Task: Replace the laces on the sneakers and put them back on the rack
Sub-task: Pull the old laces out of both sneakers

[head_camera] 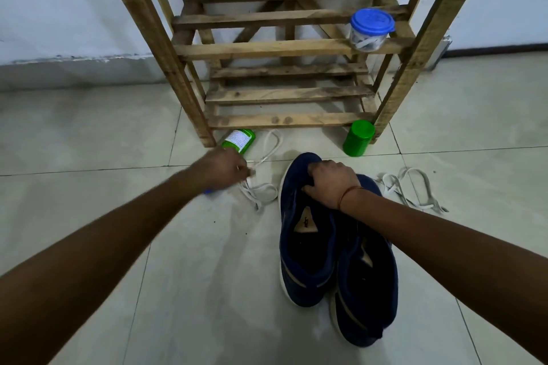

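From the head view we see two navy sneakers side by side on the tiled floor (207,275), toes toward the wooden rack (281,49). The forward sneaker (308,272) sits closer to the rack, and the rear sneaker (376,299) touches its flank. Both have dark fabric uppers, white rubber soles, tan stripes along the sides and tan insoles. We can see no lace in either one.

Our right hand (332,184) lies over the forepart of the forward sneaker, its fingers curled down and gripping the upper. A thin red thread (348,194) circles that wrist.

Our left hand (222,170) is a little blurred. Its fingers pinch a flat white lace (261,191) that lies in loose loops on the floor just left of the sneakers. A second white lace (391,187) lies tangled on the tiles right of the pair.

The rack is rough, unpainted timber with square posts and flat slats. On one slat stands a clear plastic tub (369,38) with a round blue lid, with pale strips inside. A green cylindrical jar (357,139) stands upright on the floor by the rack's right post. A green labelled bottle (240,141) lies on its side by the left post. The tiles are pale, glossy and square.
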